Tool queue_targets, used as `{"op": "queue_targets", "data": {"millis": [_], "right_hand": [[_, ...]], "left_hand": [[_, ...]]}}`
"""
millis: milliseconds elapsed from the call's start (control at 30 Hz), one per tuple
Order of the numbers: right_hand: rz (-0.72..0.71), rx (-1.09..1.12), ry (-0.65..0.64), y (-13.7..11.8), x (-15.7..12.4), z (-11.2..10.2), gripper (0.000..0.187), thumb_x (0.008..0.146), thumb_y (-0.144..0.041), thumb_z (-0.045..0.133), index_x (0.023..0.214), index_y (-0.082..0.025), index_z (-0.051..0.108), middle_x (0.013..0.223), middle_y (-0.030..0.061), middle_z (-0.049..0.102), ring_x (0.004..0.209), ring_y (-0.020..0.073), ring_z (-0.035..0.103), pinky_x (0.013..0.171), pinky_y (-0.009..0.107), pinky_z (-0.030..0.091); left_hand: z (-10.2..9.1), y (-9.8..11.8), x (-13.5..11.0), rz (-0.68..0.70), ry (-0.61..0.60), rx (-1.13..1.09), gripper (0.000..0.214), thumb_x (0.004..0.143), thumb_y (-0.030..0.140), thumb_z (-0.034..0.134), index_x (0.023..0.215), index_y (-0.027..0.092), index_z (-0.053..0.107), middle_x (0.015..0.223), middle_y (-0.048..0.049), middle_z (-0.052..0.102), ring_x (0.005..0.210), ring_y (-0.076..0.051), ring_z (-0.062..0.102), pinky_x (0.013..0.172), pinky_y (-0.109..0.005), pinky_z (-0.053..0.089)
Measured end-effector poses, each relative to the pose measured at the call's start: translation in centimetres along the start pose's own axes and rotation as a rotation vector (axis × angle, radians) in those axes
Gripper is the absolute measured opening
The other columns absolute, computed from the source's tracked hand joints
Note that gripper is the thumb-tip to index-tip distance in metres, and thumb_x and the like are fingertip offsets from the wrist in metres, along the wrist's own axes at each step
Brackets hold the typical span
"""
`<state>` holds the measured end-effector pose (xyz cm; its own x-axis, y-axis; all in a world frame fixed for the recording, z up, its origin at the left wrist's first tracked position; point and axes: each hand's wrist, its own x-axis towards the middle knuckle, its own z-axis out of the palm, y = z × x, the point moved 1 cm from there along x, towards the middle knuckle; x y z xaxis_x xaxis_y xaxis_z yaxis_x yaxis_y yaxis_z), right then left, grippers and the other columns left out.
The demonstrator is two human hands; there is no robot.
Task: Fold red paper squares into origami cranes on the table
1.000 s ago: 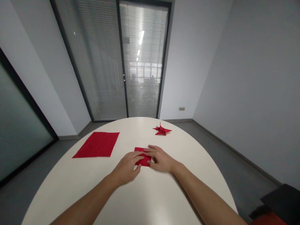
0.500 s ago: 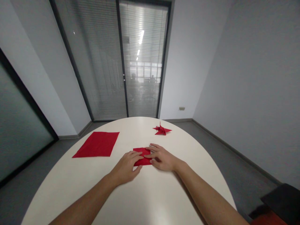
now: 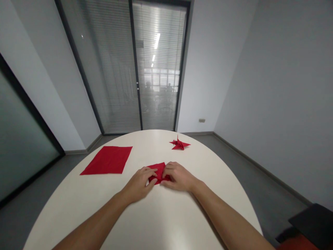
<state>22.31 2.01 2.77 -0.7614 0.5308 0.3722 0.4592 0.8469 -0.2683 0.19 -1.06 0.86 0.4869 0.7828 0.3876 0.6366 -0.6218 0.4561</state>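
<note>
One small folded red paper (image 3: 159, 169) lies on the white table (image 3: 156, 218), between the two hands I am following, with its far edge uncovered. Part of its upper face shows between the fingers, while its left and right ends run under them. Along the near side I get a darker strip where the paper bends at the fingertips.

The left hand (image 3: 137, 185) has the left end: fingers laid over the top, thumb at the near edge, so I read a narrow grip with paper between. The right hand (image 3: 179, 177) has the right end in much the same way, fingers curled more tightly, thumb reaching toward the middle of the near edge, paper caught there too. The thumb tips sit just apart. How firmly either one pinches I cannot tell, because the underside is hidden from me.

Farther out, left of the hands and apart from them, a larger red sheet (image 3: 108, 160) lies flat. Beyond the right hand, near the table's far edge, I have a red folded figure (image 3: 179, 143) with pointed tips, one standing up. Past the curved rim stands a glass partition (image 3: 117, 86) with blinds, and at lower right a black and red-orange object (image 3: 314, 222).
</note>
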Motion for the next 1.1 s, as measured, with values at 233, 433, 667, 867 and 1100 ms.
{"op": "queue_targets", "data": {"millis": [233,433,667,867,1100], "right_hand": [[0.038,0.026,-0.018,0.0,0.0,0.4,0.019,0.098,-0.030,0.055,0.089,-0.019,0.069,0.091,0.0054,0.072,0.083,0.0187,0.062,0.080,0.031,0.047],[0.097,0.042,-0.015,0.2,0.0,0.8,0.016,0.096,-0.022,0.054,0.098,-0.020,0.070,0.095,0.0052,0.073,0.089,0.0195,0.063,0.083,0.031,0.048],[0.100,0.065,0.005,0.6,-0.1,1.3,0.028,0.091,-0.015,0.057,0.116,-0.021,0.068,0.106,0.0060,0.072,0.097,0.0200,0.063,0.088,0.032,0.049],[0.062,0.033,0.009,0.4,-0.1,1.2,0.027,0.093,-0.014,0.055,0.111,-0.023,0.073,0.105,0.0060,0.072,0.096,0.0199,0.063,0.087,0.032,0.050],[0.035,0.068,0.024,0.8,-0.1,1.4,0.029,0.091,-0.014,0.053,0.111,-0.021,0.074,0.121,0.0083,0.070,0.114,0.0217,0.062,0.103,0.038,0.047]], "left_hand": [[0.4,-0.6,0.1,-0.029,0.008,0.018,0.023,0.100,0.023,0.047,0.106,0.023,0.069,0.118,-0.0050,0.072,0.111,-0.023,0.063,0.100,-0.042,0.049],[1.1,-1.4,-0.1,-0.112,0.049,0.036,0.032,0.096,0.015,0.046,0.122,0.020,0.063,0.117,-0.0089,0.070,0.108,-0.023,0.064,0.098,-0.042,0.051],[1.3,-1.5,-0.1,-0.082,0.114,0.067,0.043,0.088,0.005,0.050,0.127,0.022,0.059,0.132,-0.0069,0.063,0.122,-0.022,0.057,0.107,-0.041,0.045],[0.7,-0.7,0.2,-0.012,0.027,0.244,0.033,0.087,0.003,0.049,0.100,0.024,0.071,0.103,-0.0038,0.072,0.097,-0.023,0.063,0.090,-0.039,0.051],[0.8,1.8,-0.3,-0.050,-0.028,0.386,0.030,0.087,0.006,0.050,0.100,0.022,0.072,0.099,-0.0074,0.073,0.092,-0.027,0.065,0.084,-0.042,0.051]]}}
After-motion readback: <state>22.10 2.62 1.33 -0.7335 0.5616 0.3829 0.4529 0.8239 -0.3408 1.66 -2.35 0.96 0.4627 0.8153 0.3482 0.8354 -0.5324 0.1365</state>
